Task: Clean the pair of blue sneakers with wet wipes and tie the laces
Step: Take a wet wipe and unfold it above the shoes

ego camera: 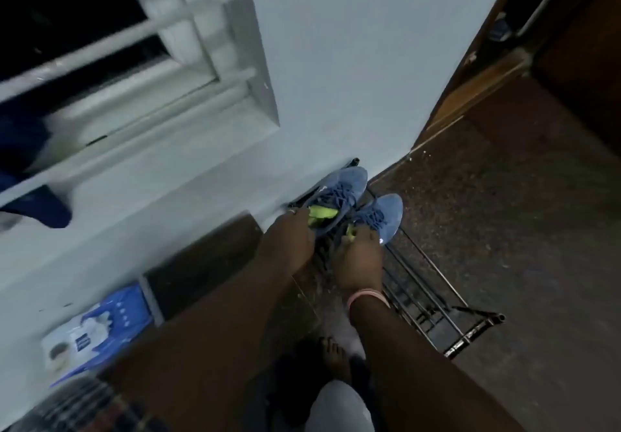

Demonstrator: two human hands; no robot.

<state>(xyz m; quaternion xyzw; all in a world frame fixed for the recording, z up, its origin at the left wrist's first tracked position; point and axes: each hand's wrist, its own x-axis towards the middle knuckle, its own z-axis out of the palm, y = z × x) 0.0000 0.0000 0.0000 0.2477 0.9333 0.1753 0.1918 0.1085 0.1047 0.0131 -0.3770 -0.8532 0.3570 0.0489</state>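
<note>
Two blue sneakers with neon-yellow insides are side by side over the far end of a black metal shoe rack [433,300]. My left hand [289,240] grips the heel opening of the left sneaker [342,189]. My right hand [358,260] grips the heel of the right sneaker [386,213]. Both toes point away from me, toward the wall. The laces look loose, though the blur hides detail. A blue and white wet wipes pack [97,327] lies on the ledge at lower left.
A pale blue wall [353,62] with a barred window [117,45] fills the left and centre. A brown wooden door [571,62] stands at right. Dark speckled floor [504,230] stretches right of the rack. My bare foot [336,357] is below the hands.
</note>
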